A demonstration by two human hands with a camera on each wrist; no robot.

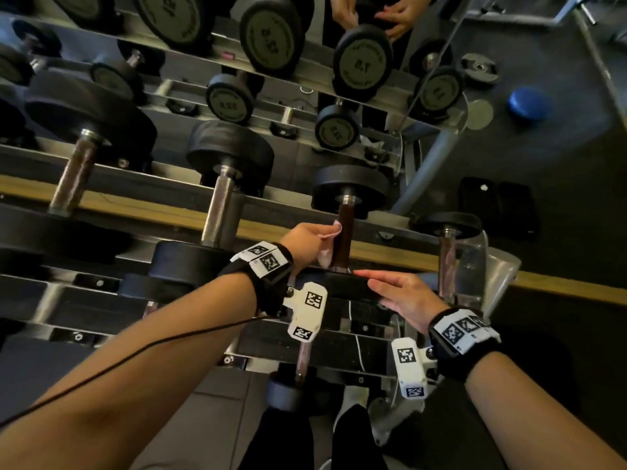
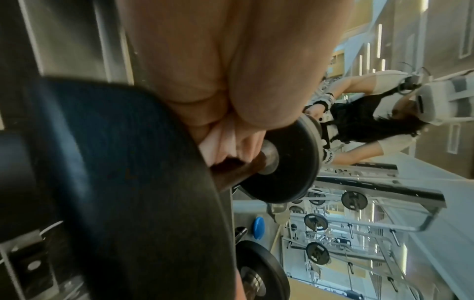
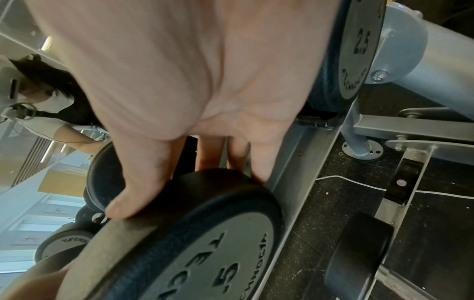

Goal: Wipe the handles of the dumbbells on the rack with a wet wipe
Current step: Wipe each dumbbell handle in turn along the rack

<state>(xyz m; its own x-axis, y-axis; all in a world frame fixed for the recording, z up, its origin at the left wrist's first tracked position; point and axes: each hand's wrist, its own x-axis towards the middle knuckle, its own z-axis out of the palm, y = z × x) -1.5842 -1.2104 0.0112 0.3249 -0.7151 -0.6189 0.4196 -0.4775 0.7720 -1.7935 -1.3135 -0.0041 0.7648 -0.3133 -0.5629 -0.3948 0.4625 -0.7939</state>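
Observation:
My left hand [image 1: 303,239] holds a pale wet wipe [image 1: 330,230] against the left side of a dark brown dumbbell handle [image 1: 345,239] on the rack's [image 1: 112,201] upper row. In the left wrist view the bunched wipe [image 2: 220,140] sits between my fingers and that handle [image 2: 231,172], which runs to the far black head [image 2: 287,162]. My right hand [image 1: 400,296] rests with straight fingers on the rim of the same dumbbell's near head [image 1: 339,286]. The right wrist view shows the thumb [image 3: 136,192] on the rim of that head [image 3: 205,233], marked 5, and the fingers reaching behind it.
Other dumbbells lie to the left [image 1: 222,205] and right [image 1: 448,245] on the same row, with more on the row below. A mirror behind the rack repeats the weights. A blue ball [image 1: 527,103] and a dark flat object [image 1: 497,205] lie on the floor at right.

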